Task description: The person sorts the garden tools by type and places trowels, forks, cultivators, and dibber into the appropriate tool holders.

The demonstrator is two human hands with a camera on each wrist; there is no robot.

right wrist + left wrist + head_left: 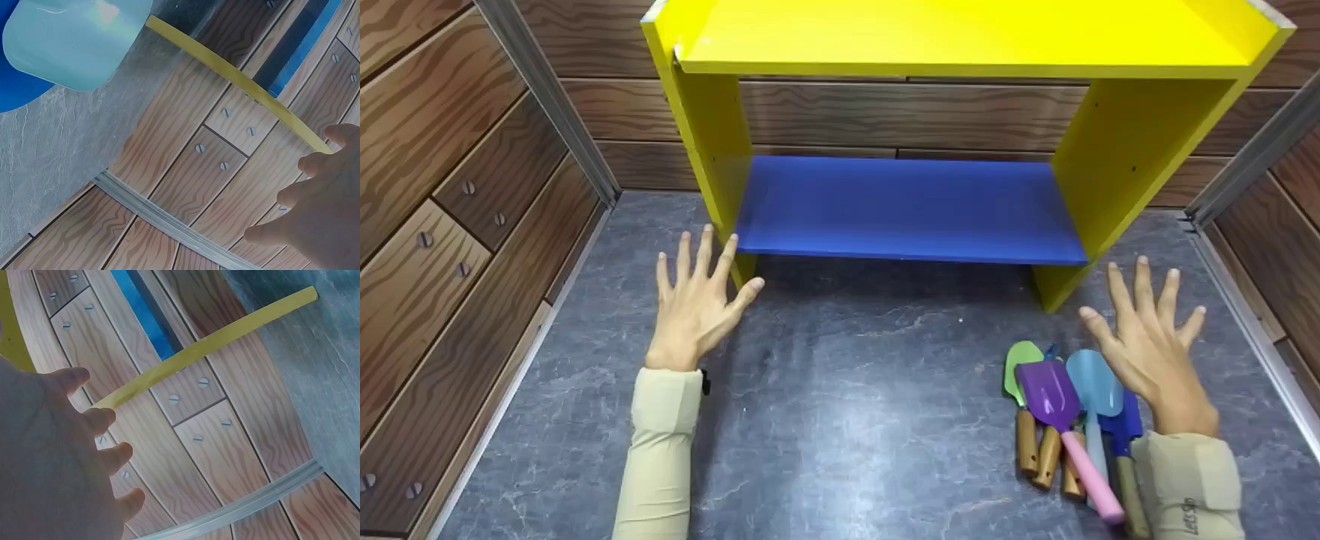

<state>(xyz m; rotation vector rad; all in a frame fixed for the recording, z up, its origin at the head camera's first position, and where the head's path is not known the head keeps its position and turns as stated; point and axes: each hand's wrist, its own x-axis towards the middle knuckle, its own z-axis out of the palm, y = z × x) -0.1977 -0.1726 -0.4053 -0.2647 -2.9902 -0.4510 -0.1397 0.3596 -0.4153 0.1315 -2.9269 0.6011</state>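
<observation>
My left hand (694, 319) is spread with straight fingers beside the left leg of a yellow shelf unit (960, 70) that has a blue lower shelf (907, 210). Fingers apart, my right hand (1155, 352) hovers by the unit's right leg, holding nothing. Just left of the right wrist lies a pile of small hand trowels: a purple trowel with a pink handle (1048, 394) on top, a light blue trowel (1095, 382), a green trowel (1021, 367) and a dark blue one (1123, 424). In the right wrist view the light blue trowel (79, 42) shows large at the upper left.
Wood-patterned panels (457, 225) form walls at the left, right and back, with metal strips (547, 97) at the corners. The grey marbled surface (840, 420) spreads between the hands. Several wooden handles (1026, 442) stick out from under the trowels.
</observation>
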